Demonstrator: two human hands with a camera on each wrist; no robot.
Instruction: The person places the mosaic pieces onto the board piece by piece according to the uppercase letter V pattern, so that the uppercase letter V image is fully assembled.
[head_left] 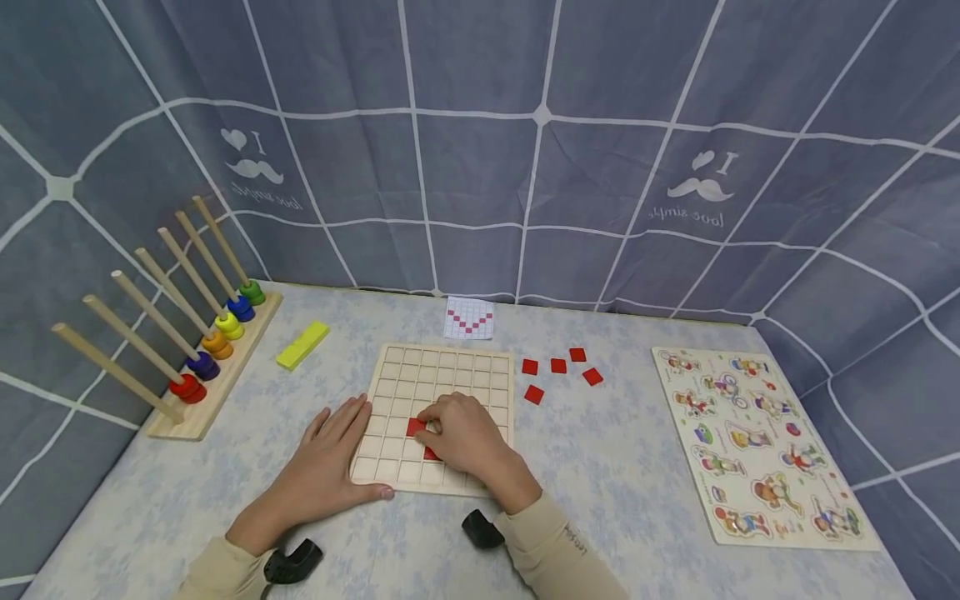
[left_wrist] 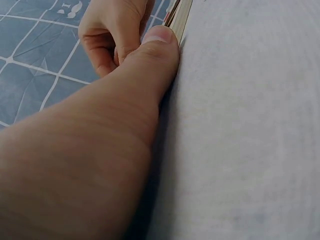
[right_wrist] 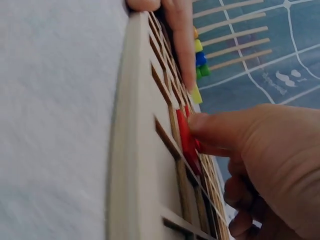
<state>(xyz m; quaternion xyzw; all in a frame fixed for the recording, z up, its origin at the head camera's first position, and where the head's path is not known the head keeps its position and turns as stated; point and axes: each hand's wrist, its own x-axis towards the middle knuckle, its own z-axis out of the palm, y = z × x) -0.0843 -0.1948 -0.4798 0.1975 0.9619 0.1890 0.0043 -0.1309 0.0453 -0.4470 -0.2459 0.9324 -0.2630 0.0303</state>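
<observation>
A light wooden grid board (head_left: 405,367) lies on the table. The left hand (head_left: 322,467) rests flat at its left side, fingers straight along the edge and thumb along the near edge. Over the board, the right hand (head_left: 467,437) has curled fingers, thumb and forefinger pinching a red square tile (head_left: 415,427) at the grid. A second red tile (head_left: 431,454) sits in a cell just below, partly covered by this hand. From the right wrist, the thumb (right_wrist: 200,122) is seen against the red tiles (right_wrist: 185,137); the exact contact is partly hidden.
Several loose red tiles (head_left: 558,366) lie right of the board. Behind it is a pattern card (head_left: 469,318) with a pink V. A yellow block (head_left: 303,346) and a peg stand (head_left: 247,354) with coloured rings are left; a picture puzzle board (head_left: 720,442) lies right.
</observation>
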